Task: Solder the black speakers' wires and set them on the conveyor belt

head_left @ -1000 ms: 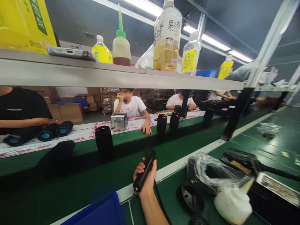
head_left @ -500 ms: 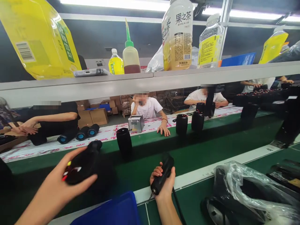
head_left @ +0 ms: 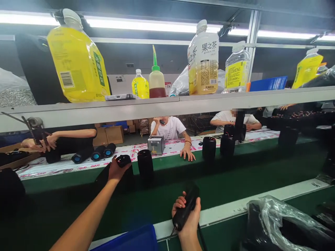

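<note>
My left hand [head_left: 116, 170] reaches far out over the green conveyor belt [head_left: 235, 170] and is closed round the top of a black cylindrical speaker [head_left: 121, 162] lying tilted on the belt. An upright black speaker [head_left: 145, 164] stands just right of it. My right hand [head_left: 187, 212] is near the front edge, wrapped round a black electric screwdriver [head_left: 184, 209] with its tip pointing down and its cable trailing below.
More black speakers [head_left: 209, 148] stand on the belt. People sit across the line behind a white strip; one rests a hand [head_left: 188, 154] on it beside a small metal box [head_left: 156, 144]. The shelf [head_left: 167, 104] above holds bottles. A blue bin [head_left: 131, 240] and a plastic-wrapped black part [head_left: 282, 223] lie near me.
My left hand has moved away from me with the black speaker, out onto the belt beside the upright speaker. The right hand kept its grip on the screwdriver. The view tilted up.
</note>
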### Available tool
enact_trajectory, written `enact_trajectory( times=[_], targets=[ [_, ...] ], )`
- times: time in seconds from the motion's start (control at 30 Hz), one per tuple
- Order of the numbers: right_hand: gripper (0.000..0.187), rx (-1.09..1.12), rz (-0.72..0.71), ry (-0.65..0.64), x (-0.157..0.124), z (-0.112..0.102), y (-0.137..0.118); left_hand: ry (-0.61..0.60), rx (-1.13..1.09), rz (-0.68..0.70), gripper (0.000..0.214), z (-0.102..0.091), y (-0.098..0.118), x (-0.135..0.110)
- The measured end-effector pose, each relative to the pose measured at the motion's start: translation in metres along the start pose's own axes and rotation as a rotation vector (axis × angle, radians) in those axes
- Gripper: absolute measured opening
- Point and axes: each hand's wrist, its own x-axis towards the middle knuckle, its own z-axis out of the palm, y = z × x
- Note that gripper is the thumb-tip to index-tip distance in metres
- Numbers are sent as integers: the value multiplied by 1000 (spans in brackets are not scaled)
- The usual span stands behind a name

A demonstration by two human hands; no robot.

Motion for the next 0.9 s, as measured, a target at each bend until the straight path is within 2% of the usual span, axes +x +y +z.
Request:
enact_trajectory(
  times=[0.17, 0.23, 0.3, 0.37, 0.47, 0.57, 0.67, 0.8, 0.9],
  targets=[
    [48, -37, 1, 12, -1, 1, 1, -67, 30, 49, 40, 6, -29, -24],
    [47, -58, 1, 9, -3, 2, 2, -89, 54, 88, 36, -1, -46, -35],
    [47, -86, 0, 6, -4, 3, 4, -61, 96, 84, 30, -13, -61, -41],
    [47, -118, -4, 9, -4, 3, 6, 5, 146, 37, 29, -25, -71, -38],
    [47, -165, -21, 16, -5, 3, 8, 55, 202, -67, 37, -35, -77, -20],
    [46, -202, -40, 21, -7, 5, 9, -27, 198, -143, 35, -34, -76, 3],
    [45, -226, -43, 19, -8, 7, 8, -132, 154, -148, 32, -31, -80, 15],
    [45, -246, -39, 20, -9, 5, 7, -213, 114, -165, 31, -33, -93, 7],
    [45, -264, -37, 19, -10, 4, 7, -187, 91, -172, 33, -35, -103, -9]
  ],
)
